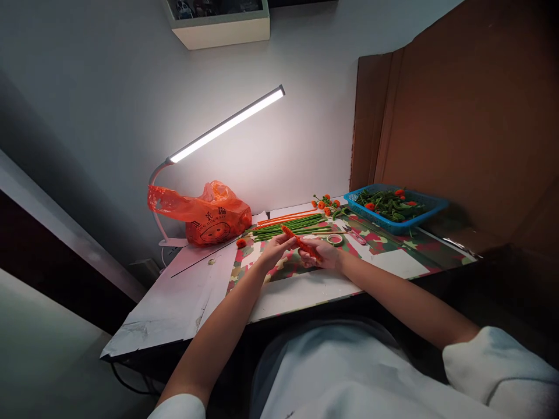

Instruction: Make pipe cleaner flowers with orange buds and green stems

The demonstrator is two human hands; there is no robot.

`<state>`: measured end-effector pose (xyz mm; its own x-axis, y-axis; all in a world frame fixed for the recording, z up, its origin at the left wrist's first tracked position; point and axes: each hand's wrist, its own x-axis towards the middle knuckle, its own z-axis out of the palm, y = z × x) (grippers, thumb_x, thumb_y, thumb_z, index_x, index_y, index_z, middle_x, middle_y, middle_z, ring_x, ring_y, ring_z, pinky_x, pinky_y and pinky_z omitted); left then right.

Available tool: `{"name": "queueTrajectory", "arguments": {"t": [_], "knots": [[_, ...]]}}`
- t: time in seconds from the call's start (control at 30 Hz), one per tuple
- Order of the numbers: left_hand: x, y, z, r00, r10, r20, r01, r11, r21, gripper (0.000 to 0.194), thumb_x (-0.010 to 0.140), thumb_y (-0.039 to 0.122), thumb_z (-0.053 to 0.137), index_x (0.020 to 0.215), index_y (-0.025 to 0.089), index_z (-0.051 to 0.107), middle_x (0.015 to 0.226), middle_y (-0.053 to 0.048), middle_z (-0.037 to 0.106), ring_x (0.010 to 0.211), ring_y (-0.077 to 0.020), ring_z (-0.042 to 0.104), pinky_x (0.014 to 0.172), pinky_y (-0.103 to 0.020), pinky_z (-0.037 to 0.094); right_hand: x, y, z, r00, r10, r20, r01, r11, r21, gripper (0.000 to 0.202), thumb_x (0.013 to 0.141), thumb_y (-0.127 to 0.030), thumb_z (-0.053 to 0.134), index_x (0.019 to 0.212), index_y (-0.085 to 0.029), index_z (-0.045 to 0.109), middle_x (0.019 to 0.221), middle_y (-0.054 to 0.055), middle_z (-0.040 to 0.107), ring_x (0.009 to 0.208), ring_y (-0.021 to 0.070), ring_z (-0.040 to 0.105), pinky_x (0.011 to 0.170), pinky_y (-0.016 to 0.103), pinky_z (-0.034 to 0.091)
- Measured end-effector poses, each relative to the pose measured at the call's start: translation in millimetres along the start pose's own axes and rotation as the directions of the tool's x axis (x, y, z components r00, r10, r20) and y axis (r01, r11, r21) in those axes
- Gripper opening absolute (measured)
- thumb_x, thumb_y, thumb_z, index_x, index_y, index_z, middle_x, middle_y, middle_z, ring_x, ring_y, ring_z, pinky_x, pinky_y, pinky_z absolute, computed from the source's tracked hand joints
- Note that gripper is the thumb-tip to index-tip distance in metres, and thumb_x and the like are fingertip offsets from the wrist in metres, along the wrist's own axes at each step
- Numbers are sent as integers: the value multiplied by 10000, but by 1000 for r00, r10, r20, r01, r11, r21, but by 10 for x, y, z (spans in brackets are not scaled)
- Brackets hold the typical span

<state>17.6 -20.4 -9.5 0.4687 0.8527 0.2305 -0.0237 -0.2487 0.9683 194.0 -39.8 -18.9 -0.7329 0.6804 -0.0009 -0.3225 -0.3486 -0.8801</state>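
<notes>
Between my two hands runs an orange fuzzy strip (302, 244) that looks like folded chenille stems, slanting from upper left to lower right. My left hand (276, 250) pinches it near its upper part with thumb and fingers. At the lower end, the curled fingers of my right hand (325, 254) are wrapped round it. Just behind the hands lie several green stems (288, 227) in a bundle, with long thin orange strips (286, 217) beyond them. A roll of tape (335, 239) lies close to my right hand. A small orange pompom-like flower head (240, 243) rests to the left.
An orange plastic bag (213, 218) stands by the lit lamp (227, 124). At the back right, a blue basket (395, 226) holds green leaves and orange flowers. Orange flowers (326, 205) lie beside it, and a pink-handled tool (356, 235) in front. Cardboard (458, 128) walls the right side.
</notes>
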Motion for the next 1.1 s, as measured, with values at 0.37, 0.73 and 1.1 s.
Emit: {"name": "queueTrajectory", "arguments": {"t": [0.37, 0.73, 1.1], "knots": [[42, -39, 43, 992, 30, -121, -28, 999, 23, 390, 640, 505, 729, 706, 130, 647, 667, -10, 587, 651, -122, 511, 662, -257, 396, 100, 93, -15, 959, -187, -211, 120, 949, -292, 350, 739, -499, 635, 806, -177, 516, 554, -56, 534, 339, 32, 285, 353, 184, 209], [45, -39, 154, 968, 28, -250, -28, 1000, 2, 391, 606, 502, 750, 589, 141, 600, 590, 16, 539, 582, -96, 452, 594, -234, 363, 168, 153, -41, 860, -451, -239, 252, 782, -570, 344, 771, -510, 580, 775, -166, 571, 553, -38, 567, 360, 51, 369, 356, 196, 283], [40, 0, 160, 986, 15, -164, -30, 996, -87, 409, 629, 512, 739, 810, 149, 687, 751, -19, 650, 681, -121, 533, 678, -249, 403, 92, 82, -12, 963, -189, -194, 157, 973, -167, 105, 764, -270, 510, 809, -177, 494, 598, -36, 550, 370, 51, 323, 411, 210, 265]]}}
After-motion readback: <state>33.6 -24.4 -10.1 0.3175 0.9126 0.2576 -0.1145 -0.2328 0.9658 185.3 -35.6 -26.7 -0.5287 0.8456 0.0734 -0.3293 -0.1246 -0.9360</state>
